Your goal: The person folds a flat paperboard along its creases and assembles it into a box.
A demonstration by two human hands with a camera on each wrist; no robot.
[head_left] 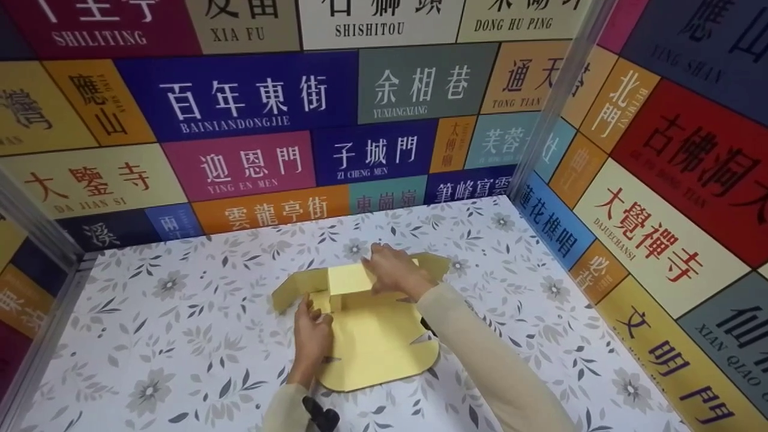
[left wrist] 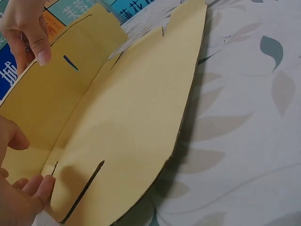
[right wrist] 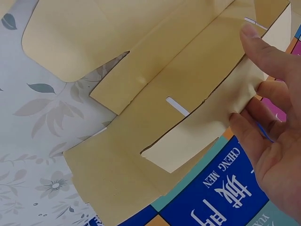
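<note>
A yellow cut cardboard sheet (head_left: 384,354) lies on the table, with slits along its sides and its far part folded up into a standing panel (left wrist: 70,84). At the panel's top, my right hand (head_left: 396,273) pinches a folded flap (right wrist: 202,125), thumb (right wrist: 251,35) on one side and fingers on the other. My left hand (head_left: 313,333) holds the sheet's left side near the fold. In the left wrist view its fingertips (left wrist: 44,188) touch the edge beside a slit. Part of that left grip is hidden by the hand itself.
The table (head_left: 150,336) wears a white cover with grey leaves and flowers. Behind it and to the right stand walls of coloured panels (head_left: 240,96) with printed characters. Side wings (head_left: 300,285) of the cardboard angle outward near the back.
</note>
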